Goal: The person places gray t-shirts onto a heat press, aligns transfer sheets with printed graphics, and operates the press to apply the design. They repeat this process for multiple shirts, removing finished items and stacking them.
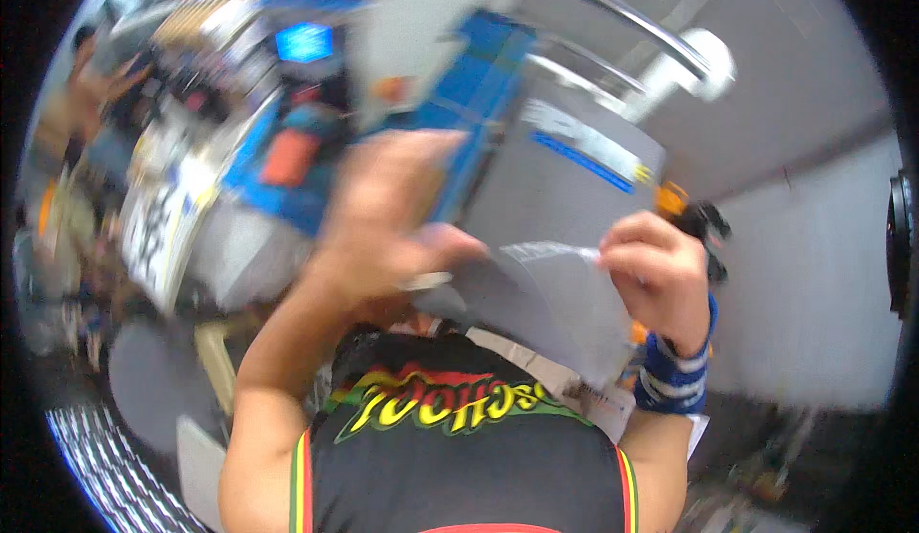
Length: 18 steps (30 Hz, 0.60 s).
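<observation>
My right hand (661,270) is closed in a pinch at the upper corner of a clear plastic bag (560,294). The bag hangs thin and see-through in front of my chest, its top edge stretching toward the left hand. A blue and white striped band wraps my right wrist. Raised on the other side, my left hand (388,212) is smeared by motion. Its thumb points toward the bag and stands apart from the fingers, with no object visible between them. Whether the thumb touches the bag's edge cannot be made out.
Ahead stands a grey machine (574,169) with a blue strip and a metal bar (613,7) above it. Left of it are a blue worktop (273,188), a reddish-orange item (290,157) and a lit screen (304,43). Another person (84,102) is at the far left.
</observation>
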Available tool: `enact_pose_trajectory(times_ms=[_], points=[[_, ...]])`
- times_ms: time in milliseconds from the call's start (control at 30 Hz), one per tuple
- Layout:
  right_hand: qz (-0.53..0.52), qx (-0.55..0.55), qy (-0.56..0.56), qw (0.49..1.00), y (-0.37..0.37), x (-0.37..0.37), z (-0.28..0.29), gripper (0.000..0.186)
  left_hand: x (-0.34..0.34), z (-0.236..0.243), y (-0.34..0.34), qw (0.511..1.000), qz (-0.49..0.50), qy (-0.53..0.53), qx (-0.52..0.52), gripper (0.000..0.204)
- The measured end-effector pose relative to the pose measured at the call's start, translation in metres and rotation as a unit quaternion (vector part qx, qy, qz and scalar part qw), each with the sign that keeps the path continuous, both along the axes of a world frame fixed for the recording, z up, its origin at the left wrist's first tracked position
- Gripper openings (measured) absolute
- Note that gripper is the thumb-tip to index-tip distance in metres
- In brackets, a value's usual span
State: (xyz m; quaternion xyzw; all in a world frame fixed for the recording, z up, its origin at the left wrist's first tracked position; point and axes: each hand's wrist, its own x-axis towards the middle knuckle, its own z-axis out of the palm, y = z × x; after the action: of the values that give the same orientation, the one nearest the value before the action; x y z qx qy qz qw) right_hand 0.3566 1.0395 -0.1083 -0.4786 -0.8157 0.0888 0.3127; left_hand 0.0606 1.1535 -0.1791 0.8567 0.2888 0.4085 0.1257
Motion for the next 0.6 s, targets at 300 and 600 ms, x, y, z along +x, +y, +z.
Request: enact_pose_trajectory(times_ms=[300,600], points=[[-0.255,0.287,0.0,0.923,0.074,-0.279,-0.045,0.037,-0.382,-0.112,0.072,0.818,-0.16,-0.284,-0.473,0.019],[-0.533,0.264,-0.381,0.708,0.156,-0.324,-0.122,0.062,-0.757,-0.466,0.093,0.482,0.457,-0.492,-0.563,0.011]])
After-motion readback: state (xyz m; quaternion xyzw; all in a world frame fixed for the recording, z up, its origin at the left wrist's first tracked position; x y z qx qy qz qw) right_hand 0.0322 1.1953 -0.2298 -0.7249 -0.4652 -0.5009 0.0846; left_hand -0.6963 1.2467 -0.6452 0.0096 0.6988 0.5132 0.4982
